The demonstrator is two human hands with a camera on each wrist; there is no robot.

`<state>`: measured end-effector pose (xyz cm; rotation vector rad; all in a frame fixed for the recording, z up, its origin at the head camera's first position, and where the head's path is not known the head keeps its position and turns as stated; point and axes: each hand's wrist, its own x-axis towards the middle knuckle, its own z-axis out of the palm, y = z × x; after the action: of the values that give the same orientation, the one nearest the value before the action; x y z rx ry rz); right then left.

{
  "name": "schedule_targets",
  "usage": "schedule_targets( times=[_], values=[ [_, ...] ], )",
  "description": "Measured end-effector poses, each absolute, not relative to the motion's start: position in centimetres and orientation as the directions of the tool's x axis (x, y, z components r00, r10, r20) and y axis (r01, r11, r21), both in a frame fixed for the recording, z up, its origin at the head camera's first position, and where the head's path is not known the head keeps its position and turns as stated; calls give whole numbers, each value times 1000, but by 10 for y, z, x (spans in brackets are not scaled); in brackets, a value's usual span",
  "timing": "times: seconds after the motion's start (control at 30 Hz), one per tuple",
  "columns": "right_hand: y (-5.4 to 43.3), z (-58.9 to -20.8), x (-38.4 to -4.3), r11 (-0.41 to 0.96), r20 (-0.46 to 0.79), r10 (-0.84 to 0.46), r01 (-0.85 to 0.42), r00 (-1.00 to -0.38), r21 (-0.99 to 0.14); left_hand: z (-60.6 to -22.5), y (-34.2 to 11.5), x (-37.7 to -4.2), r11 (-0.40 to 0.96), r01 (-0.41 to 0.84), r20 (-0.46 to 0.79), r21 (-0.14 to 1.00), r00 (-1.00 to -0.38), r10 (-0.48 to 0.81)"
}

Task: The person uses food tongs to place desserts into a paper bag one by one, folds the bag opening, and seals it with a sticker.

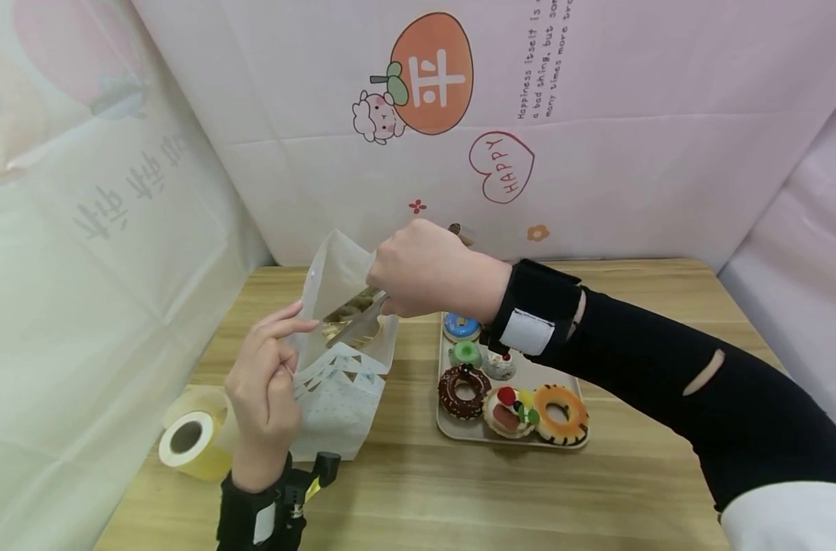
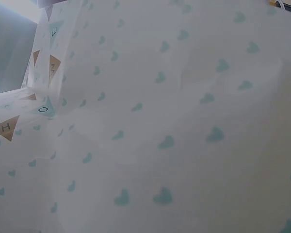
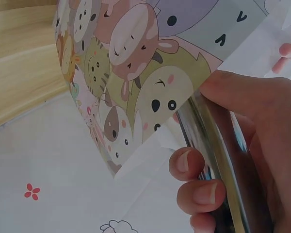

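A white paper bag [image 1: 342,421] with pale hearts and pennants stands at centre left, its mouth open. My left hand [image 1: 266,383] holds the bag's left side, with fingertips at the rim. My right hand [image 1: 425,268] grips metal tongs [image 3: 228,179] above the bag, and their ends reach down into its mouth. A cream and brown pastry [image 1: 331,330] shows inside the bag by the tongs, partly hidden; whether they pinch it I cannot tell. In the right wrist view, the bag's animal-printed side [image 3: 131,73] lies beside the tongs, and the fingers [image 3: 206,194] curl around the handle.
Right of the bag, a tray [image 1: 514,442] bears several toy-like pastries, among them a chocolate doughnut [image 1: 452,394], a fruit tart [image 1: 504,421] and an orange ring [image 1: 573,405]. A yellowish tape roll [image 1: 211,455] lies left of my left hand. Printed cloth walls [image 1: 287,176] surround the wooden table [image 1: 459,497].
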<state>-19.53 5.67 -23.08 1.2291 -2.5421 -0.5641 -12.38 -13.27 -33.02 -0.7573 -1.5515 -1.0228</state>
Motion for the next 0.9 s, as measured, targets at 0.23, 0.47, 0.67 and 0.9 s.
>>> schedule_targets(
  times=[0.23, 0.47, 0.67, 0.9],
  values=[
    [51, -234, -195, 539, 45, -800, -684, -598, 492, -330, -133, -125, 427, 879, 976, 213, -213, -49],
    [48, -238, -197, 544, 33, -791, -678, -611, 495, -331, -134, -124, 427, 879, 977, 210, -209, -50],
    [49, -238, -199, 547, 29, -792, -688, -610, 477, -331, -134, -124, 418, 885, 978, 205, -194, -70],
    [54, -232, -199, 589, 58, -775, -686, -630, 427, -330, -132, -126, 435, 879, 980, 196, -163, -113]
  ],
)
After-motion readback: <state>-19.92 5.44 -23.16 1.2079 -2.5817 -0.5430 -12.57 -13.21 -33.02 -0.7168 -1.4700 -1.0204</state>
